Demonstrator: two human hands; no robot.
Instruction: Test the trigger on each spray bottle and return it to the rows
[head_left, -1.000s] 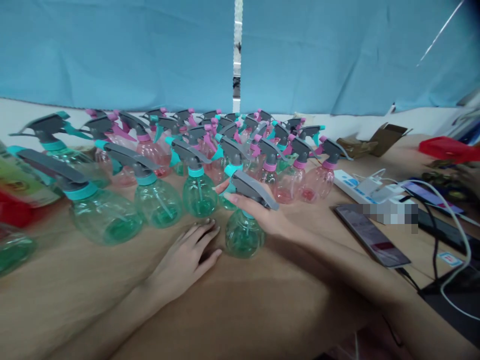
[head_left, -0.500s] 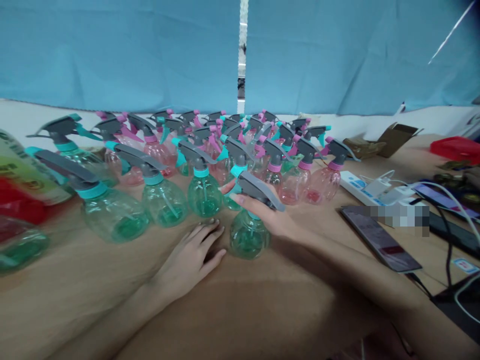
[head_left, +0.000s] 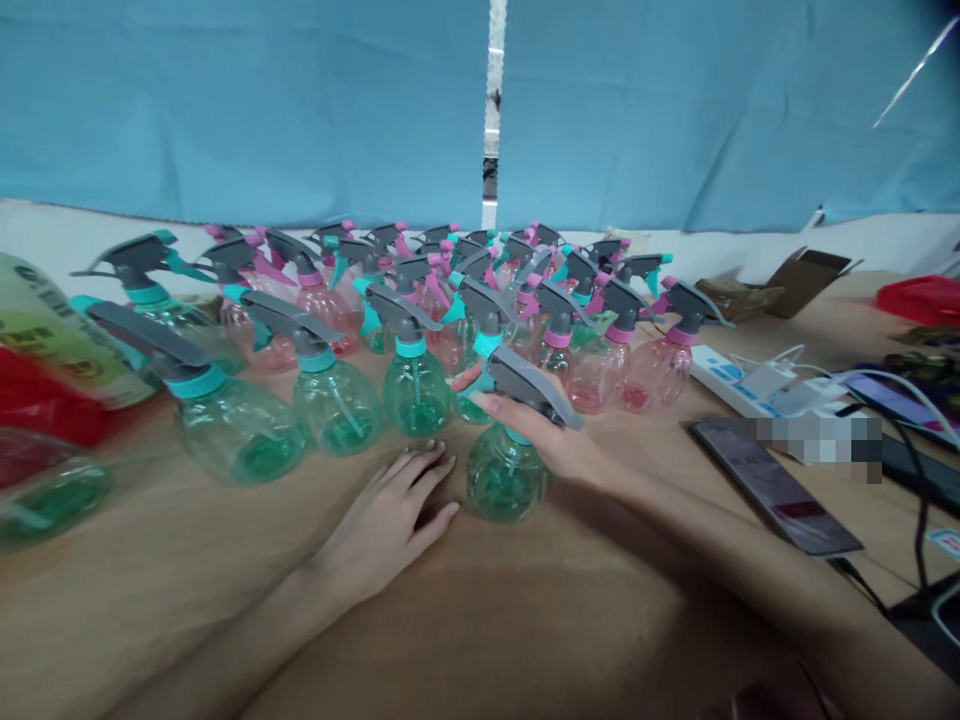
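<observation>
A green spray bottle (head_left: 506,478) with a grey and turquoise trigger head stands upright on the wooden table (head_left: 480,610). My right hand (head_left: 536,425) is closed around its neck, just under the head. Palm down on the table, my left hand (head_left: 390,515) lies with its fingers spread, left of that bottle and not touching it. Past my fingertips stand another green spray bottle (head_left: 417,392) and, to its left, one more green spray bottle (head_left: 339,405). Pink spray bottles (head_left: 660,375) stand behind my right hand.
Several more pink and green spray bottles (head_left: 240,440) crowd the back and left. A phone (head_left: 776,490), a white power strip (head_left: 724,375) and cables lie on the right. An open cardboard box (head_left: 810,280) sits behind them. A blue curtain (head_left: 300,110) hangs at the back.
The whole view has shifted slightly, so everything appears a little further right. Both hands keep their places, the right one still on the green spray bottle.
</observation>
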